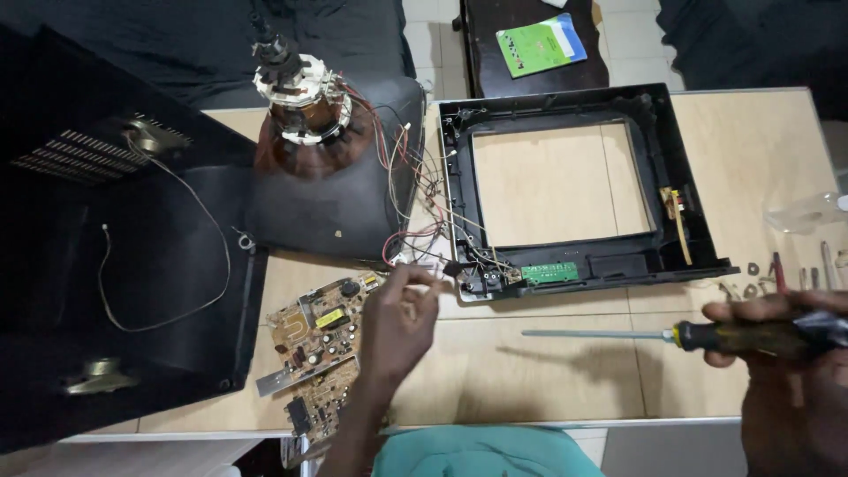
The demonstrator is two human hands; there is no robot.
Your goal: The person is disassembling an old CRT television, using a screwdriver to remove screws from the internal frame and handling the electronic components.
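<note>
- Head view: the left hand (397, 322) pinches thin wires (433, 265) at the lower left corner of the black television front frame (565, 110), which lies flat on the wooden worktop (530, 371).
- The right hand (786, 353) is closed around the handle of a long screwdriver (618, 335), its shaft pointing left above the worktop.
- A brown circuit board (322, 340) lies just left of the left hand, below the picture tube (327, 177).

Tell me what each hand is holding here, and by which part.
The right hand has its grip on the screwdriver by the handle. The left hand pinches thin wires by the black frame.
</note>
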